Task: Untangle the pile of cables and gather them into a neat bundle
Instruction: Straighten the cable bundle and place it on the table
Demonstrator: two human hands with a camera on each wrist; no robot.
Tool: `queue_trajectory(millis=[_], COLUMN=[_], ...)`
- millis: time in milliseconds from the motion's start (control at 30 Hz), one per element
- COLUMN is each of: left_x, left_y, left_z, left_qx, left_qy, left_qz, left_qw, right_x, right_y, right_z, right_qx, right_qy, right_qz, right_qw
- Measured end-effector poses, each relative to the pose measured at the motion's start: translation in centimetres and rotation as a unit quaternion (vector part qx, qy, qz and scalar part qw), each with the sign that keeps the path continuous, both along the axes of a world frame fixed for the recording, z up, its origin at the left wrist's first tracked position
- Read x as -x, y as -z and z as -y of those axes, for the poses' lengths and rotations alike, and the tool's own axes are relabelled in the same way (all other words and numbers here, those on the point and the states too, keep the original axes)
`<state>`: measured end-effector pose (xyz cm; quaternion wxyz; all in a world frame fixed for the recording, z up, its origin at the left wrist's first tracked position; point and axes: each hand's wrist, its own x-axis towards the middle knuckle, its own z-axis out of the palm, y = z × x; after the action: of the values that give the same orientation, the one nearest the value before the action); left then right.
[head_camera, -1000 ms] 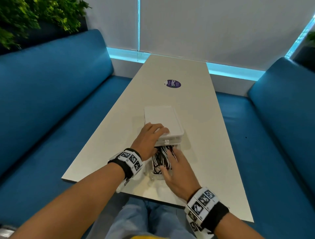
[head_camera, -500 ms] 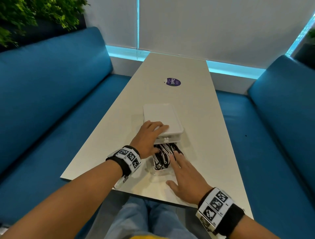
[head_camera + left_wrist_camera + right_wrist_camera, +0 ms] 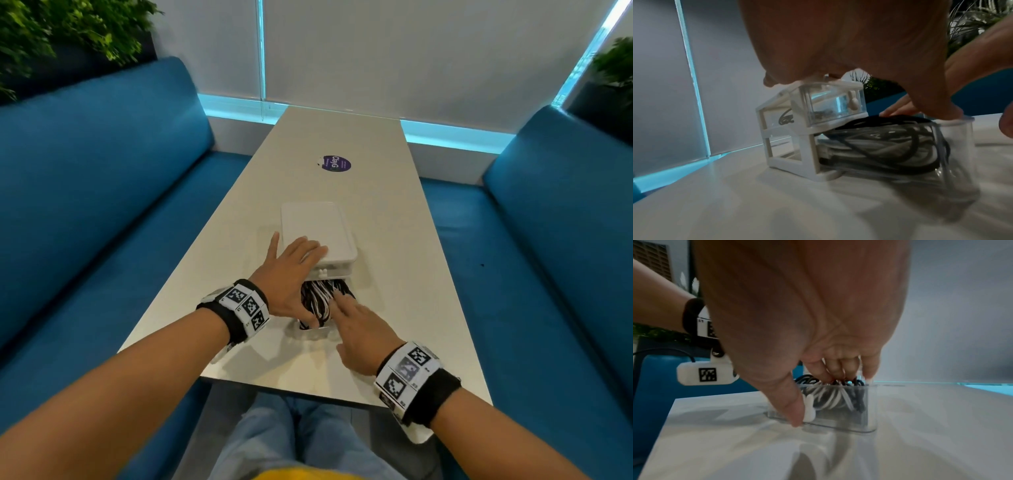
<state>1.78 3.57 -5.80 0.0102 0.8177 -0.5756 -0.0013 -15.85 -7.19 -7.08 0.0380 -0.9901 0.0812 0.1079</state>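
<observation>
Getting-the-cables-out step. My left hand [image 3: 291, 270] lies flat, fingers straight, on the white drawer unit [image 3: 318, 229], steadying it. Black and white cables [image 3: 320, 301] sit tangled in the pulled-out clear drawer [image 3: 953, 146]. My right hand [image 3: 359, 329] reaches in, fingertips [image 3: 830, 369] curling onto the cables; whether they've closed on any, I can't tell. Next move, I judge: pinch the bunch and lift it clear onto the table [image 3: 411, 274].

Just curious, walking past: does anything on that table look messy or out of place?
Nothing spilled or broken. The one untidy thing is the black and white cables, jumbled in the pulled-out clear drawer of a small white box. The right hand reaches into them; the left hand rests on the box.
</observation>
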Motion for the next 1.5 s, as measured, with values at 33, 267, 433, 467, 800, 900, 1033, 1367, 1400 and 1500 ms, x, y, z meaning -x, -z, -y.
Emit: queue_trajectory(millis=[33,267,433,467,800,900,1033,1367,1400,1500], left_x=[0.0,0.4,-0.1,-0.3,-1.5,-1.7,-1.8,-2.6,-2.9,-4.0], left_y=[-0.1,-0.2,-0.3,-0.3,-0.5,-0.2,-0.2,-0.7,-0.9,-0.7], left_z=[0.1,0.3,0.6,0.6,1.1,1.1,1.2,2.7,2.7,2.5], left_qx=[-0.014,-0.058,-0.015,-0.008,0.028,0.039,0.055,0.074,0.073,0.075], left_qy=[0.000,0.008,0.004,0.005,0.024,0.025,0.024,0.035,0.041,0.055], left_qz=[0.019,0.054,0.018,0.008,-0.015,-0.008,-0.010,-0.023,-0.017,-0.015], left_qw=[1.000,0.997,1.000,1.000,0.999,0.999,0.998,0.996,0.996,0.996], right_x=[0.3,-0.9,-2.8,-2.8,-3.9,-3.9,-5.4,-7.1,-7.4,-7.1], right_y=[0.1,2.1,1.8,1.9,1.6,2.3,2.9,1.5,1.6,2.2], right_z=[0.3,1.1,1.5,1.5,1.4,0.9,1.0,1.5,1.3,1.7], right_qx=[0.008,0.029,0.040,0.037,0.051,0.022,0.032,0.132,0.134,0.098], right_qy=[0.002,0.010,0.044,0.050,0.054,-0.010,-0.002,0.015,0.018,0.038], right_qz=[0.017,0.075,0.047,0.056,0.169,0.192,0.158,0.114,0.116,0.202], right_qw=[1.000,0.997,0.997,0.996,0.983,0.981,0.987,0.985,0.984,0.974])
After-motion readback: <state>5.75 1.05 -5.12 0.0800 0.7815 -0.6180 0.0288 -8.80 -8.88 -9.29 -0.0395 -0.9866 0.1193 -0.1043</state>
